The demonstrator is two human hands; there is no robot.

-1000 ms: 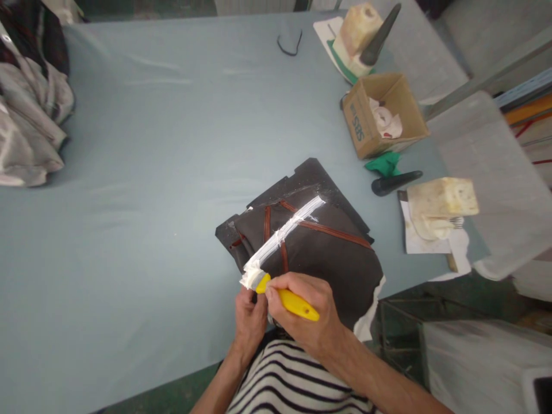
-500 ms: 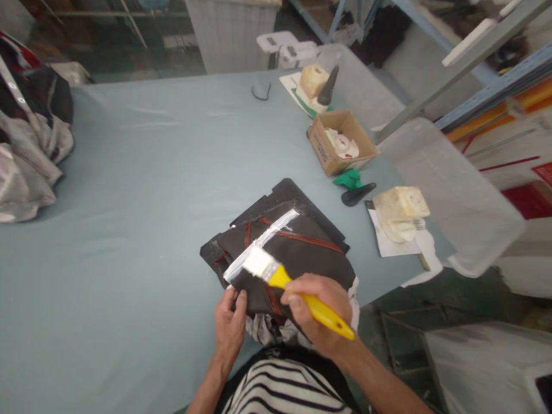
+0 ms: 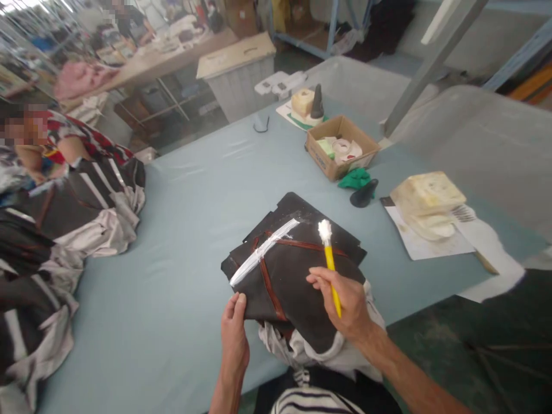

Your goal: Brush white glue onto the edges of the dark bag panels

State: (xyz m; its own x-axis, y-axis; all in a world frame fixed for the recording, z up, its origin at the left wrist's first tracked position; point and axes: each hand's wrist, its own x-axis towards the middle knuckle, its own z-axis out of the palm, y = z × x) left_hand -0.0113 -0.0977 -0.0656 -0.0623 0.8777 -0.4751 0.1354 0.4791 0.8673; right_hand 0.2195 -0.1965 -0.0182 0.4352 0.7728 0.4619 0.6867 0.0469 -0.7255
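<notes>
A yellow-handled paintbrush (image 3: 330,259) is gripped in my right hand (image 3: 347,302), its bristles up and coated in white paste. The brush head is over the right part of a dark brown fabric piece (image 3: 306,287) with reddish-brown stripes. Across that fabric runs a wet-looking white strip (image 3: 263,252), slanting up to the right. My left hand (image 3: 235,328) pinches the fabric's near left edge between thumb and fingers. Beneath the fabric, a black flat board (image 3: 293,202) shows at the far side. Pale lining (image 3: 280,342) bunches at the near edge.
To the right are a cardboard box (image 3: 332,164) with tape rolls, a green cloth (image 3: 354,178), a black cone-shaped object (image 3: 364,194) and a pale block (image 3: 431,195) on a white board. Similar striped fabric pieces (image 3: 107,230) lie at left, near a co-worker (image 3: 77,135).
My right hand has lifted the brush off the white strip and moved it right, turning the bristles upward. The view has swung left, bringing the co-worker into sight. My left hand still holds the edge.
</notes>
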